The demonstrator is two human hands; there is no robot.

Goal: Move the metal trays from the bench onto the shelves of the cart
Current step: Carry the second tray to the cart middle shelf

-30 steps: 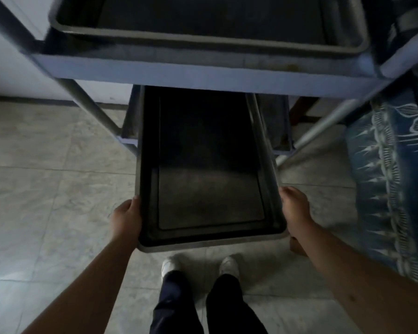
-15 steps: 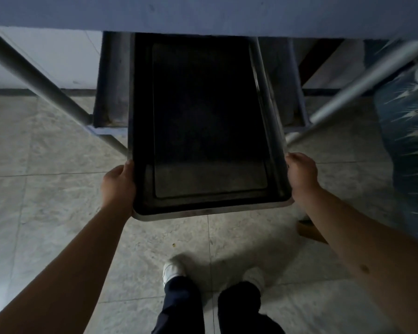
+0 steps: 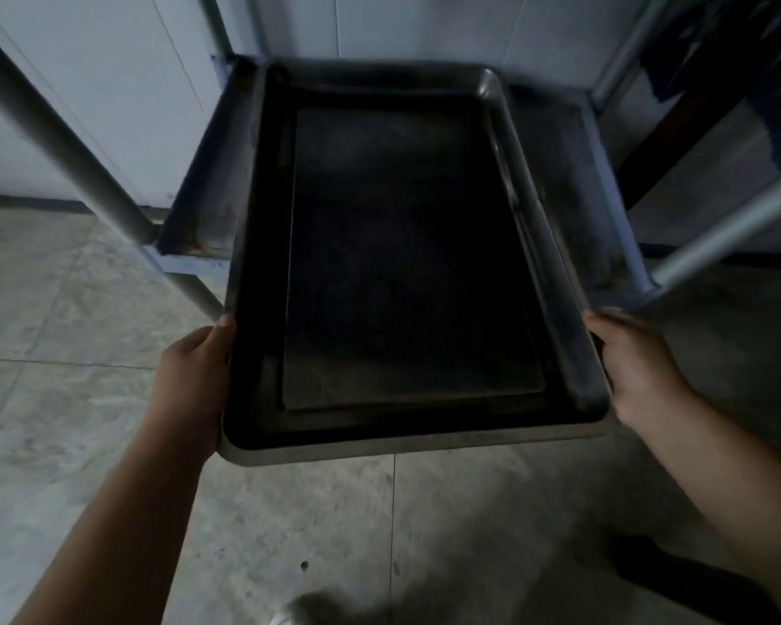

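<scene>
A dark rectangular metal tray lies lengthwise over the cart's lower shelf, its near end sticking out past the shelf's front edge over the floor. My left hand grips the tray's left rim near the front corner. Near the opposite front corner, my right hand holds the right rim. The tray's far end reaches close to the shelf's back wall. Whether the tray rests on the shelf or hovers just above it cannot be told.
Grey cart legs slant down at the left and right. Pale walls stand behind the cart. Grey tiled floor lies below. A dark cloth hangs at the upper right. My shoe tip shows at the bottom edge.
The tray has slid further back over the lower shelf with both hands on it. The view has dropped below the upper shelf, which is out of sight now.
</scene>
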